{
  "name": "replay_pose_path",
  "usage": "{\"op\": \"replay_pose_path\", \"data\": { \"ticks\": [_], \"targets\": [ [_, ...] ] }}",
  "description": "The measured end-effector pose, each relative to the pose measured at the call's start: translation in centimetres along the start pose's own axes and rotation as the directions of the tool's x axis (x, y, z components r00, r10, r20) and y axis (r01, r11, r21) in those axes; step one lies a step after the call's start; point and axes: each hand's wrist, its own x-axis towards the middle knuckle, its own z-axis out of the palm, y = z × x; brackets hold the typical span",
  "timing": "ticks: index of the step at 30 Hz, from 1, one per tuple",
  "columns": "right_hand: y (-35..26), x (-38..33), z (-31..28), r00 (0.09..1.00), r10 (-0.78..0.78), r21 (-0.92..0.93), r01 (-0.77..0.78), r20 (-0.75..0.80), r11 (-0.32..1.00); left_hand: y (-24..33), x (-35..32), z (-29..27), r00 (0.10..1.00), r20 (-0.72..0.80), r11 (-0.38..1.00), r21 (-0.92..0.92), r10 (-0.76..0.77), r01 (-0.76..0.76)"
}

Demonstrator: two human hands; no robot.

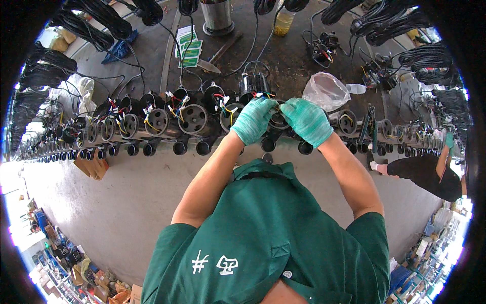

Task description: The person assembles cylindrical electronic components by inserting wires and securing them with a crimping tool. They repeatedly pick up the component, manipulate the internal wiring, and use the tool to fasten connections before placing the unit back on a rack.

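Note:
My left hand (254, 120) and my right hand (307, 121), both in green knit gloves, meet over a dark round motor housing (278, 121) at the bench's near edge. The fingers of both are closed and nearly touching at its upper rim; whatever they pinch there is too small and covered to make out. Just beyond my left fingertips, coloured wires (264, 95) with white connectors lie in front of a shiny dark cylinder (253, 83). To the left stands a housing with a holed end face (194, 119), with loose wires (221, 101) above the one beside it.
Rows of similar housings line the edge on both sides. A clear plastic bag (326, 92) lies beyond my right hand. Farther back are green-and-white cards (189, 48), a metal cup (217, 17), a bottle of yellow liquid (284, 21) and coiled black cables (425, 60). A co-worker (430, 175) is at right.

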Motion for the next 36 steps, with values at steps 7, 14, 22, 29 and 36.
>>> {"op": "replay_pose_path", "data": {
  "ticks": [7, 14, 22, 29, 36],
  "targets": [
    [-2.1, 1.1, 0.0, 0.587, 0.514, 0.686, -0.728, 0.626, -0.004, 0.0, -0.1, 0.1, 0.998, 0.047, 0.997, 0.068, 0.04, -0.043],
    [-0.4, -0.8, 0.7, 0.858, 0.513, 0.409, -0.458, -0.03, 0.789, 0.4, 0.0, -0.2, 0.999, 0.053, 0.997, 0.072, 0.006, -0.01],
    [0.6, -0.3, 0.1, 0.997, -0.072, -0.003, 0.072, -0.026, 0.997, 0.7, 0.4, -0.2, 0.999, 0.042, 0.999, 0.035, -0.023, 0.022],
    [-0.3, 0.2, 0.3, 0.958, 0.285, 0.303, -0.28, 0.031, 0.911, 1.0, 0.6, 0.2, 1.0, 0.001, 0.998, 0.059, -0.007, 0.007],
    [-0.8, 0.7, 0.1, 0.767, 0.578, 0.623, -0.602, 0.278, 0.5, 1.0, 0.4, 0.8, 1.0, -0.001, 0.985, 0.174, -0.013, 0.013]
  ]
}}
